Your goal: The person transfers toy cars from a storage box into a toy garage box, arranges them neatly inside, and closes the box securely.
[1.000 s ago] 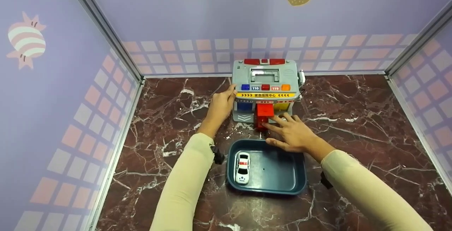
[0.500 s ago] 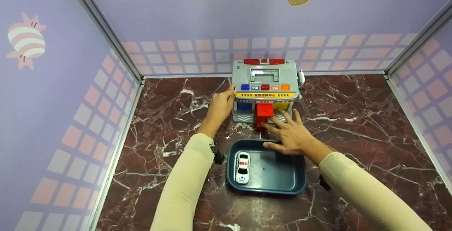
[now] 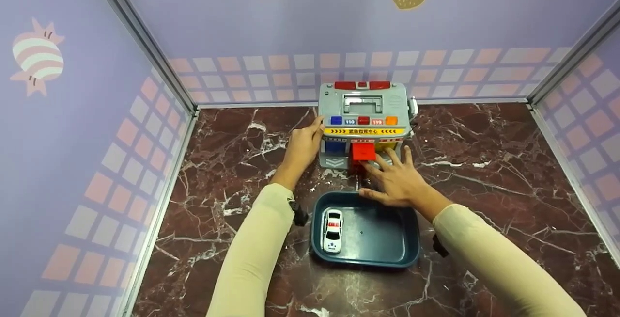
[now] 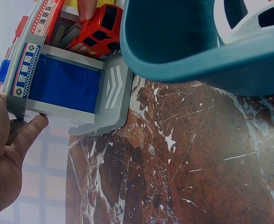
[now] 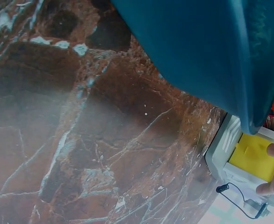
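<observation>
Left grip [image 3: 301, 148] pinching toy station [image 3: 334, 103]; right grip [image 3: 399, 181] spread, touching red vehicle [image 4: 97, 31]

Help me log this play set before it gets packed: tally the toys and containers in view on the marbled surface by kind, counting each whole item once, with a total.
Toy cars, white police car and red car: 2
Toy emergency command center: 1
Teal plastic tub: 1
Total: 4
</observation>
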The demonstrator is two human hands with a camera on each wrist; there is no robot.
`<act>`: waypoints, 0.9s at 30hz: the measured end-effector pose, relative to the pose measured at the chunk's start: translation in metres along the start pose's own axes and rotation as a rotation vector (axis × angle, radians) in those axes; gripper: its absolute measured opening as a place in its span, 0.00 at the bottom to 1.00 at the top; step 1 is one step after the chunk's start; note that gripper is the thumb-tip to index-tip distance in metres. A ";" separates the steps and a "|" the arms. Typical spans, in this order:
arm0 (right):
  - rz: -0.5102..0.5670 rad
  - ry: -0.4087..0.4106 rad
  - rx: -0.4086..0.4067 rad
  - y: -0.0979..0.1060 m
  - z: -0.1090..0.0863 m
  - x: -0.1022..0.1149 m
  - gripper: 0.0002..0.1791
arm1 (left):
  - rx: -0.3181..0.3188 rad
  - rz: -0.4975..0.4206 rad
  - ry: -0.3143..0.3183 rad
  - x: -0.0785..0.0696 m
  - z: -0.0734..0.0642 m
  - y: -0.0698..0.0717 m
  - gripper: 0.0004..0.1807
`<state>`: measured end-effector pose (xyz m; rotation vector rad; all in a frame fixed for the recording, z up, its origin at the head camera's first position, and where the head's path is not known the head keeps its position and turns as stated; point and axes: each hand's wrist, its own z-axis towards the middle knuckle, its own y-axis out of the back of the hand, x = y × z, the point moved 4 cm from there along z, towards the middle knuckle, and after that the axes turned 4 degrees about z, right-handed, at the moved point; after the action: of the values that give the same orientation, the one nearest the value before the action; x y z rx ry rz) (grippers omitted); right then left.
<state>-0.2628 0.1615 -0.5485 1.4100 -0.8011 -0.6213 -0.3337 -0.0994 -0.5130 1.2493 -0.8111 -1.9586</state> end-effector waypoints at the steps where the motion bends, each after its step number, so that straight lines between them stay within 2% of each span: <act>1: 0.001 -0.002 0.004 0.000 0.001 0.000 0.49 | 0.001 0.000 0.002 0.000 0.000 0.000 0.22; 10: 0.025 -0.020 0.035 -0.001 0.008 -0.005 0.49 | 0.015 -0.012 0.013 0.001 -0.001 0.000 0.23; 19: 0.059 -0.011 0.040 -0.003 0.008 -0.008 0.50 | 0.003 -0.030 0.013 0.001 -0.001 0.000 0.23; 27: 0.097 0.012 0.053 -0.001 0.008 -0.006 0.43 | -0.004 -0.016 0.005 0.001 -0.001 -0.001 0.23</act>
<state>-0.2728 0.1617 -0.5506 1.4132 -0.8765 -0.5197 -0.3330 -0.0999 -0.5147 1.2615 -0.7964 -1.9683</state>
